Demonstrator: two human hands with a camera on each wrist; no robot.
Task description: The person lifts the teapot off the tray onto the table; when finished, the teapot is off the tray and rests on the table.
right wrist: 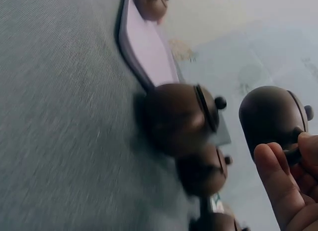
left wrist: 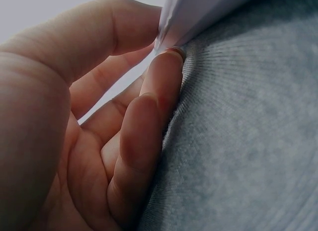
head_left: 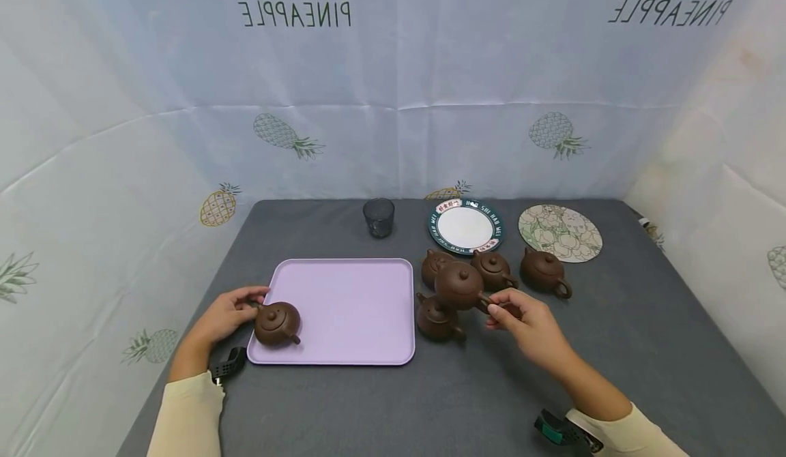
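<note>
A: Count?
B: Six round, matte, dark-brown teapots (head_left: 546, 271). The raised teapot (head_left: 459, 285), knob-lidded, is past the right edge of the lilac rectangular tray (head_left: 350, 310), its handle pinched by the right hand (head_left: 531, 327).
A: Tray contents?
B: One teapot (head_left: 276, 323), near the left edge, the edge the left hand (head_left: 224, 315) grips.

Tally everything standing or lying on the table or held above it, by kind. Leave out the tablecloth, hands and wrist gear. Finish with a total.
Brown teapots: 6
Lavender tray: 1
Dark glass: 1
Green-rimmed plate: 1
Round patterned mat: 1
Total: 10
</note>
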